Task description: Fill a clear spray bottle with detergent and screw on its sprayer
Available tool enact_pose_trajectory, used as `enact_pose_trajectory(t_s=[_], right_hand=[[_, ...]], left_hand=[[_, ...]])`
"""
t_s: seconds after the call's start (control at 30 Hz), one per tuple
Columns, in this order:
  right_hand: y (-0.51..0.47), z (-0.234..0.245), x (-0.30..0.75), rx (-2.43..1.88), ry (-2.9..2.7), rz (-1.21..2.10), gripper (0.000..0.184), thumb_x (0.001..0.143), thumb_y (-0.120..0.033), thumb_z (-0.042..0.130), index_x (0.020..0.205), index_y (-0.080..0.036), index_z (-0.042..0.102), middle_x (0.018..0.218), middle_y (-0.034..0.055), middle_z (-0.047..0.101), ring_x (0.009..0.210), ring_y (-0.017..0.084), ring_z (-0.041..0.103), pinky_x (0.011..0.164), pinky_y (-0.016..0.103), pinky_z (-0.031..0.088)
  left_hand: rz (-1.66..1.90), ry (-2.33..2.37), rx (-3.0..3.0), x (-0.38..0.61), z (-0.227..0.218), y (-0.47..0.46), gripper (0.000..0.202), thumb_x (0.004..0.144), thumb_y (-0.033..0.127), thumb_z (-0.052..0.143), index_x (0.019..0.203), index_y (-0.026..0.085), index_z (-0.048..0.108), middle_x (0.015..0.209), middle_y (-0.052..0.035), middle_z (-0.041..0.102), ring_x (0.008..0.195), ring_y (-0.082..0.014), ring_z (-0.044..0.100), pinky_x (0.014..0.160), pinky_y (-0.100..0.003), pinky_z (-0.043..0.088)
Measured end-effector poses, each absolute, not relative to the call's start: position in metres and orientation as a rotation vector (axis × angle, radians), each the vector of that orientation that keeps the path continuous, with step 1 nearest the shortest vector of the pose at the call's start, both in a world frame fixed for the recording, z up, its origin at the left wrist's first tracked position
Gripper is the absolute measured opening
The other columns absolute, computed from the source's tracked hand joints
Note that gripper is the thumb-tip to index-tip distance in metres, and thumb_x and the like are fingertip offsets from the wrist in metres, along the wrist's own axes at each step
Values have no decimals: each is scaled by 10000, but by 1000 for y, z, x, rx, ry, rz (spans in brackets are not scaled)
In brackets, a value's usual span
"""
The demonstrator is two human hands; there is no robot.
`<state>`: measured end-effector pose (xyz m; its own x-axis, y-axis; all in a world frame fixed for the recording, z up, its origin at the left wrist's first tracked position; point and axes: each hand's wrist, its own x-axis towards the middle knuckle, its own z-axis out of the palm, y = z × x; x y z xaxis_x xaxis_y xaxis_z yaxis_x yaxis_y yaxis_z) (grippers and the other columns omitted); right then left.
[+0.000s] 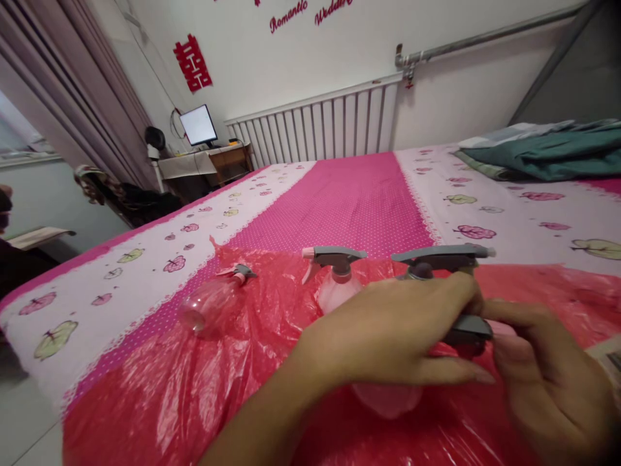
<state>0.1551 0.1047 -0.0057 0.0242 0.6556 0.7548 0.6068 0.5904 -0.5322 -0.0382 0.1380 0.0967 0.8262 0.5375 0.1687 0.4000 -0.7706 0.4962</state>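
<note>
A spray bottle (388, 400) with a grey and pink head is tilted under my left hand (388, 330), which is closed around its upper part. At the pink nozzle (502, 328) of that head, my right hand (548, 369) is closed with bent fingers. Just behind my left hand stands a second spray bottle with a dark grey trigger head (439, 257); its body is mostly hidden. Left of it, a pink spray bottle (337, 288) stands upright. A clear pink spray bottle (213, 307) lies on its side farther left.
Crinkled red plastic sheeting (160, 388) lies under the bottles on a bed with a pink patterned sheet (334, 200). Folded green bedding (548, 155) lies at the back right. Beyond the bed are a radiator (320, 126) and a desk with a monitor (198, 125).
</note>
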Motion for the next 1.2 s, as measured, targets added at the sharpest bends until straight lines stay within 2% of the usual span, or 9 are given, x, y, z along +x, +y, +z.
enact_pose_trajectory(t_s=[0.17,0.57,0.9,1.1,1.2], right_hand=[[103,2,152,-1095,-1576,49,275,1037,-497,521,888,-285,613,721,-42,644,579,123,619,511,167,473],[102,-3,155,-1036,-1625,153,161,1045,-381,536,933,-306,625,754,-30,666,617,125,667,565,162,521],[100,-3,151,-1045,-1564,257,141,1018,-427,578,1006,-347,694,826,-13,714,696,162,714,623,207,583],[102,-4,153,-1027,-1572,194,175,1010,-466,584,957,-329,680,802,-33,726,650,148,693,569,188,558],[103,-5,154,-1023,-1571,175,166,1010,-470,587,992,-331,676,844,-30,738,704,152,717,619,191,578]], left_hand=[[378,723,2565,-36,100,134,317,1032,512,527,1060,199,488,1070,-44,674,863,-196,637,664,-328,451],[388,701,2519,-35,97,137,325,1023,540,484,980,224,422,981,-19,612,806,-173,565,627,-314,377],[411,701,2515,-36,96,139,339,1003,548,541,980,223,446,981,-17,634,810,-174,588,632,-314,399],[428,693,2533,-36,97,138,360,1006,567,547,1010,213,480,980,-11,643,834,-171,603,650,-309,399],[414,724,2518,-36,98,137,347,1006,551,553,1016,211,485,977,-13,650,820,-170,607,654,-306,396]])
